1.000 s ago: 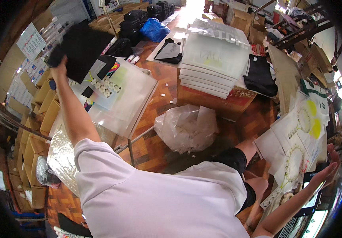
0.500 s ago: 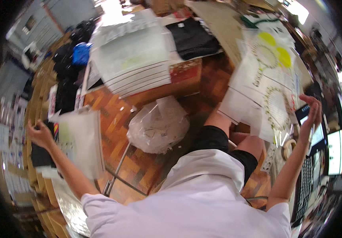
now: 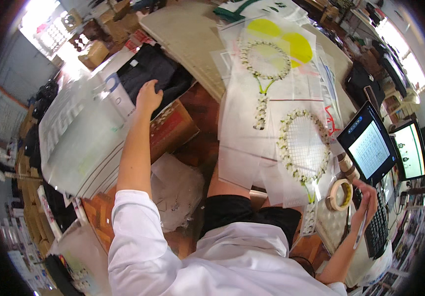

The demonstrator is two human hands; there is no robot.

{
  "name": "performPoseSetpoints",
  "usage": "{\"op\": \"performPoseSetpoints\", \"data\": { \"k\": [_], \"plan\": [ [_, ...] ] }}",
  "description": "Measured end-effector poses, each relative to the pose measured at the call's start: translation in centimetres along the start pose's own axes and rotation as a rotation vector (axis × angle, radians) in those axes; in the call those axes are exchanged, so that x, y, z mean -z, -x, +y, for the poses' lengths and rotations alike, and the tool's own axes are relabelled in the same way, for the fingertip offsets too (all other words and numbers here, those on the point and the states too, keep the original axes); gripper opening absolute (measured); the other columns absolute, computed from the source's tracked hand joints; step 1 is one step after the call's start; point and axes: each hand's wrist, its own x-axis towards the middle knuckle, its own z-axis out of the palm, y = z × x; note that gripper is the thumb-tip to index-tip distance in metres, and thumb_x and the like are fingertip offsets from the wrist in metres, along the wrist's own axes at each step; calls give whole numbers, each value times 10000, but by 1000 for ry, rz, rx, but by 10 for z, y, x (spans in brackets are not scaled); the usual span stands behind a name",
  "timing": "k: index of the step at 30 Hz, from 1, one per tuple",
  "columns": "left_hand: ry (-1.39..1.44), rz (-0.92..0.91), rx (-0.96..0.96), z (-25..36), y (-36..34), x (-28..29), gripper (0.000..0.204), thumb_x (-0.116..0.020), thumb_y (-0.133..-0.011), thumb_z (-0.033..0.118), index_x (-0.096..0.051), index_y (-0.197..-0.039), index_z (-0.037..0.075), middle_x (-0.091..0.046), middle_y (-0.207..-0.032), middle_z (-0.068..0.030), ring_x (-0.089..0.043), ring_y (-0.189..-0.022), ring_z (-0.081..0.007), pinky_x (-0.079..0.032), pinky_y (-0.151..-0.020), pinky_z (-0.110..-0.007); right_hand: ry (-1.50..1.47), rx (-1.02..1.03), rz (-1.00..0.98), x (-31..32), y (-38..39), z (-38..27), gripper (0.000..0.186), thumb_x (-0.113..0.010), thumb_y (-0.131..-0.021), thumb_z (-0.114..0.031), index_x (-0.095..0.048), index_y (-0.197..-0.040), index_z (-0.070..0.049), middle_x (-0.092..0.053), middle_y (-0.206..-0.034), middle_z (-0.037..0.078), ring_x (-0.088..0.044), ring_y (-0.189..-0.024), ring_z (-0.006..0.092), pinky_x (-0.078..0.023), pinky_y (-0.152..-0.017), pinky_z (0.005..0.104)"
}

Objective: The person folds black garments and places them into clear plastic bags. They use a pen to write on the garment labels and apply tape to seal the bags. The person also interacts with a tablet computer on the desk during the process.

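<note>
My left hand reaches onto folded black fabric, fingers slightly apart and touching it, beside a stack of translucent sheets. The fabric and sheets rest on a cardboard box. My right hand grips a thin silvery tool near the keyboard and a tape roll. Between my hands, printed clear films with flowered racket designs and yellow circles lie on a pale board, overhanging my thighs.
A tablet-like screen and a monitor stand at right. A clear plastic bag sits on the wooden floor below the stack. Cartons and black bundles fill the background; white-and-green fabric lies beyond the films.
My view has turned rightward. My left hand, holding black fabric at the left one second ago, has let go and now reaches to other black fabric beside the stack. My right hand is lower.
</note>
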Motion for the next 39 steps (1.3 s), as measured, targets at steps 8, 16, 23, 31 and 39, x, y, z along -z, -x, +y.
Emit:
{"op": "performPoseSetpoints", "data": {
  "k": [8, 16, 23, 31, 39],
  "plan": [
    [-240, -116, 156, 8, -45, -46, 589, -647, -822, 238, -455, -1357, 87, -457, -1388, -202, -517, -1206, -344, -432, -997, -433, 110, -249, 31, 17, 47, 22, 373, -376, -1025, -290, -576, -962, 19, -687, -979, 180, -661, -912, 250, -483, -863, 353],
    [305, 309, 419, -53, -95, 42, 679, -534, -929, 455, -418, -1338, -75, -462, -1367, -261, -484, -1227, -384, -381, -1029, -411, 145, -294, 9, 20, 59, 44, 238, -443, -971, -118, -624, -1028, 25, -671, -1023, 135, -633, -978, 204, -468, -909, 337],
    [342, 72, 240, 229, 134, 121, 438, -517, -981, 297, -551, -1242, -53, -595, -1226, -210, -593, -1088, -325, -443, -945, -378, 377, -236, -280, 5, 58, 37, 437, -526, -653, 163, -607, -1028, -45, -561, -1320, 111, -382, -1353, 315, -387, -1069, 405],
    [100, -616, -625, 327, 269, 81, 759, -775, -712, 230, -441, -1381, 97, -272, -1527, -145, -205, -1416, -387, -216, -1102, -591, 226, -132, -143, 15, 82, 34, 240, -629, -758, 76, -602, -982, -8, -619, -1195, 143, -477, -1270, 331, -408, -1035, 438],
    [791, -370, -954, 393, 294, 82, 343, -690, -816, 312, -555, -965, 34, -559, -1029, -145, -552, -922, -343, -442, -820, -422, -18, 49, -191, 30, 96, -29, 277, -667, -756, 44, -590, -1011, -33, -635, -1003, 162, -598, -1076, 341, -405, -1027, 488]
  ]
}}
